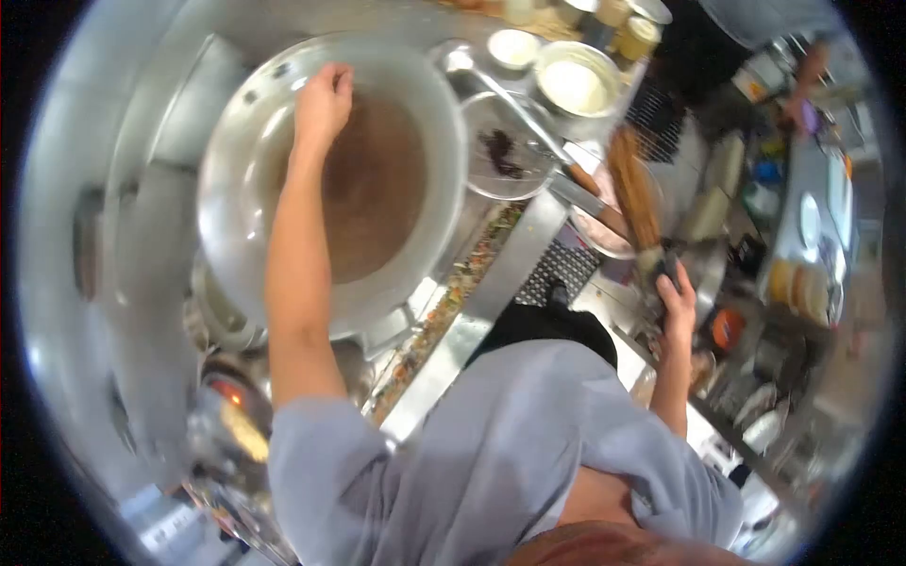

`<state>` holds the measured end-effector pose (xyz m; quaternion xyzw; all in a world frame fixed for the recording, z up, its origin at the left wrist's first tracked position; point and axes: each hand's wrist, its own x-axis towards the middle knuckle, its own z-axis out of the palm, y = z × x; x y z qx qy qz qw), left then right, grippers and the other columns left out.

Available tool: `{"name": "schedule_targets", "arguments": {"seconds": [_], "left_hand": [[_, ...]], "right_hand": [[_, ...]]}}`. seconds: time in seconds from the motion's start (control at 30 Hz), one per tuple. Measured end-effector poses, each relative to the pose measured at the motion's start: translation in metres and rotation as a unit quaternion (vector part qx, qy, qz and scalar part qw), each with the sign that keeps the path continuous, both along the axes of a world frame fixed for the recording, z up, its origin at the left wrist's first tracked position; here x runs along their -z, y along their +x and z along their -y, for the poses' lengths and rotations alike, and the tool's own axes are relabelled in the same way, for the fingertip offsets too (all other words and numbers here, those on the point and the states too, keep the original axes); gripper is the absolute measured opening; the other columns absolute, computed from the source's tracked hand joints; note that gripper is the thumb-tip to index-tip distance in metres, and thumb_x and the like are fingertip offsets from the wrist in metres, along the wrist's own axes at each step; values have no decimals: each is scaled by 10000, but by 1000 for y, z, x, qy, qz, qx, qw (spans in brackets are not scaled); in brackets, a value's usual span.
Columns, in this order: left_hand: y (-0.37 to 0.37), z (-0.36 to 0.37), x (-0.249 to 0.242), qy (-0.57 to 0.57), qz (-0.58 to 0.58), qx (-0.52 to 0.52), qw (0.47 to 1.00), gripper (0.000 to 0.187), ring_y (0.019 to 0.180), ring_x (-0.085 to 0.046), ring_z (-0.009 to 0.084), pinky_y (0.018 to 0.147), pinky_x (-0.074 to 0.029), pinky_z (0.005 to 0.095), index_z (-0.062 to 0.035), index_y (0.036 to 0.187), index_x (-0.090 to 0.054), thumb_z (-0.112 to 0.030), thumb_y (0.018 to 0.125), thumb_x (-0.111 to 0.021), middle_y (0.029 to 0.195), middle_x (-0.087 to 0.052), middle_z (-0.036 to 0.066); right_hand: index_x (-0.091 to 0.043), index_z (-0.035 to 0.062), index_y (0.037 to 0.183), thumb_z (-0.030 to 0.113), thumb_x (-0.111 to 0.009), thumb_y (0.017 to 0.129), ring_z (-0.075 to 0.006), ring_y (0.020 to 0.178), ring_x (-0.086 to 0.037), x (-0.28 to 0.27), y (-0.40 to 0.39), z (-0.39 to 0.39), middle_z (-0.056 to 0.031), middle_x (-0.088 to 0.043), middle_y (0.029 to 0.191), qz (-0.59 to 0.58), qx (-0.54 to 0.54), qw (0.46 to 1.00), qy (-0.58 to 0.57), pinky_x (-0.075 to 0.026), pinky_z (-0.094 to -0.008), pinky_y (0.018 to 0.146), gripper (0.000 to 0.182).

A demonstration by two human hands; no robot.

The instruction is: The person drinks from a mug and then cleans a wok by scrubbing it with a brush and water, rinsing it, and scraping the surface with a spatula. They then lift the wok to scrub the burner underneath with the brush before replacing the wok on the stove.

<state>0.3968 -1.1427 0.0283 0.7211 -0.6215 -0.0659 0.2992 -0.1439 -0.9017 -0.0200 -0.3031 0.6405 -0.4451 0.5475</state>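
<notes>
A large metal wok (444,141) with brown liquid (377,189) in it stands on the left. My left hand (324,99) is above the far inner side of the wok, its fingers curled together; whether anything is between them is hidden. On the right, my right hand (676,297) is wrapped round the dark handle end of a bamboo wok brush (630,179), whose bristles point away from me. Close to the brush lie a ladle (514,99) with a wooden handle and another wooden-handled tool (604,209), across a round strainer (486,179) that holds some dark bits.
Bowls of white contents, a larger bowl (576,83) and a smaller bowl (514,47), stand beyond the strainer. A trough (439,325) with food scraps runs before me. A flame (225,391) glows at lower left. Another person's arm (807,85) reaches in at upper right, near a crowded counter.
</notes>
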Motion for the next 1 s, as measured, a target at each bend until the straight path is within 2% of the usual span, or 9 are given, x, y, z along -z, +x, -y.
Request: {"name": "schedule_targets", "arguments": {"seconds": [0.07, 0.13, 0.2, 0.33, 0.43, 0.53, 0.83, 0.97, 1.0], "left_hand": [[86, -18, 24, 18, 74, -77, 994, 224, 878, -689, 378, 800, -538, 440, -72, 1064, -710, -214, 938, -590, 939, -723, 179], [145, -43, 46, 120, 144, -115, 975, 194, 909, -686, 372, 827, -532, 450, -85, 1032, -714, -192, 911, -607, 939, -717, 187], [171, -64, 69, 132, 138, -96, 977, 200, 959, -669, 369, 866, -519, 453, -82, 1049, -706, -165, 893, -613, 983, -707, 190], [178, -63, 100, 99, 208, 3, 973, 293, 1118, -585, 381, 972, -473, 456, -75, 1139, -672, -74, 854, -604, 1154, -644, 195], [176, -55, 114, 158, 208, -37, 965, 333, 1137, -544, 410, 992, -456, 466, -55, 1154, -653, -4, 835, -570, 1186, -607, 194], [184, -57, 129, 107, 218, -32, 970, 344, 1114, -542, 422, 977, -457, 481, -44, 1122, -657, 40, 809, -543, 1154, -608, 197], [199, -65, 132, 85, 218, 10, 972, 187, 1027, -591, 392, 933, -458, 495, -40, 946, -657, -29, 849, -497, 1019, -642, 195], [196, -68, 119, 148, 230, 8, 962, 186, 990, -595, 401, 922, -456, 501, -23, 928, -661, -25, 854, -491, 984, -644, 190], [195, -71, 117, 164, 215, 14, 963, 233, 1073, -571, 412, 961, -448, 498, -16, 1023, -660, -36, 866, -490, 1088, -631, 205]], "right_hand": [[-488, -74, 1401, 172, -670, 899, -214, 1174, -561, 31, -16, -4, -117, -584, 1308, -57, 26, 998, -12, -404, -332, 1036, 588], [-490, -53, 1412, 164, -675, 902, -222, 1190, -563, 13, 0, 5, -120, -600, 1311, 26, -13, 999, -17, -390, -341, 1058, 584], [-494, -46, 1411, 167, -683, 901, -222, 1194, -560, 13, 12, 16, -115, -600, 1316, 40, -19, 999, -31, -385, -345, 1064, 585], [-508, -30, 1405, 191, -726, 883, -206, 1164, -570, 13, 31, 25, -87, -614, 1293, 14, -43, 999, -19, -388, -346, 1063, 607], [-522, -27, 1393, 183, -747, 867, -197, 1144, -583, 13, 41, 29, -84, -627, 1272, 32, -61, 997, -24, -414, -336, 1041, 609], [-527, -23, 1392, 174, -750, 863, -199, 1127, -595, 4, 52, 30, -86, -633, 1260, 25, -64, 997, -25, -425, -328, 1028, 607], [-515, -44, 1393, 180, -761, 852, -214, 1119, -603, -6, 74, 28, -112, -632, 1260, 27, -58, 998, -28, -429, -332, 1028, 635], [-510, -46, 1396, 187, -759, 855, -210, 1101, -609, -5, 76, 29, -113, -639, 1245, 15, -56, 998, -26, -442, -328, 1009, 640], [-512, -46, 1394, 188, -758, 856, -205, 1093, -611, -5, 76, 29, -110, -642, 1237, 14, -56, 998, -28, -446, -327, 1003, 636]]}}
